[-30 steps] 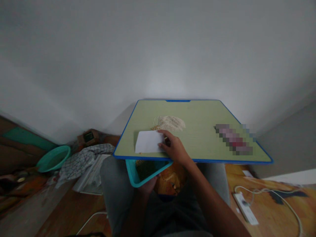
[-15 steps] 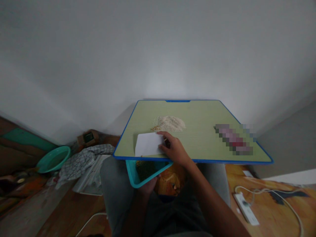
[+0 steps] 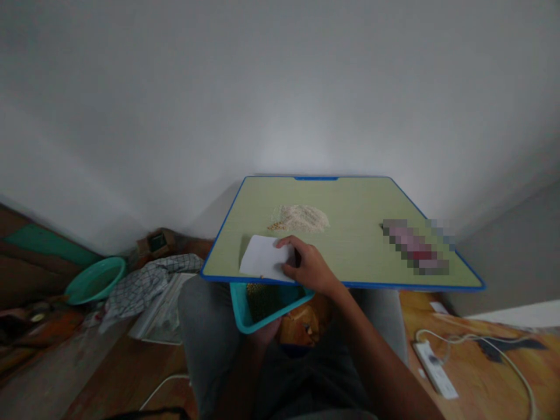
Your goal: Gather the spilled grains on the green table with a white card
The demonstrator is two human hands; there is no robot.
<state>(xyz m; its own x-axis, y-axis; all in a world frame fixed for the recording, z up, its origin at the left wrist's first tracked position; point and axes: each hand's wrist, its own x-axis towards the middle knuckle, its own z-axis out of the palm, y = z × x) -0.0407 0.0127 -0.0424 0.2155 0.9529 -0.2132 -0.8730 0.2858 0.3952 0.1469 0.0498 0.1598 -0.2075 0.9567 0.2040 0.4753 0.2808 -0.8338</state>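
Card now nearer tabletop edge, in right hand's pinch, left hand's fingers unclear

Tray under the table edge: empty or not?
Not empty: dark grainy stuff shows inside the tray. How full, I cannot tell; the table hides part.

No text, label, brand, number or sign is legible. The pixelated item at centre right of the frame is obscured, so any print on it cannot be read; the power strip at lower right is too small and blurred to tell.
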